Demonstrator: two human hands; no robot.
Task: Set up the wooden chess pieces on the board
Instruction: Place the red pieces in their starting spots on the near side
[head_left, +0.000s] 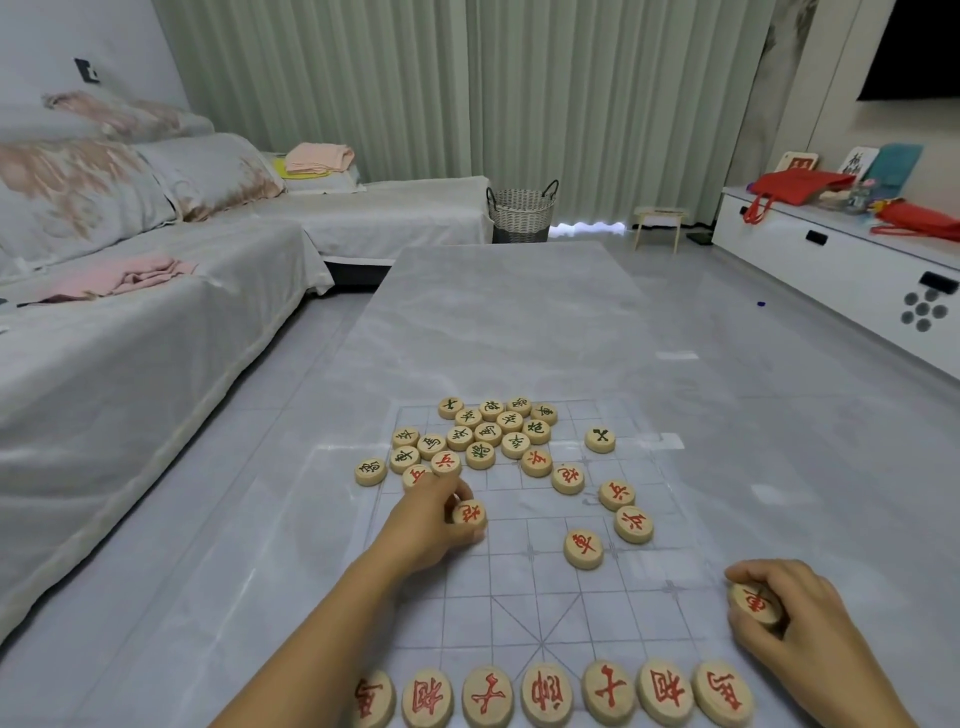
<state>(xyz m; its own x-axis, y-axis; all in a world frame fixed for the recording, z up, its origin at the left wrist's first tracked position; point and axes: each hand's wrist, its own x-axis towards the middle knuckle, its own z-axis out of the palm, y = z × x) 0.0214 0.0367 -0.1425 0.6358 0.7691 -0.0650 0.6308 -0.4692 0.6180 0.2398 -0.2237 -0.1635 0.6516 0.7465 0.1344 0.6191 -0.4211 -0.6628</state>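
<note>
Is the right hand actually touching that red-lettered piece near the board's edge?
Touching. The head view shows the right hand with fingers wrapped around the red-lettered piece.

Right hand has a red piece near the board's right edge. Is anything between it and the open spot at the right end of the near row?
Nothing visible. The right hand holds its red piece over bare board; the near row ends just left of the wrist, and the loose red piece lies farther up the board.
</note>
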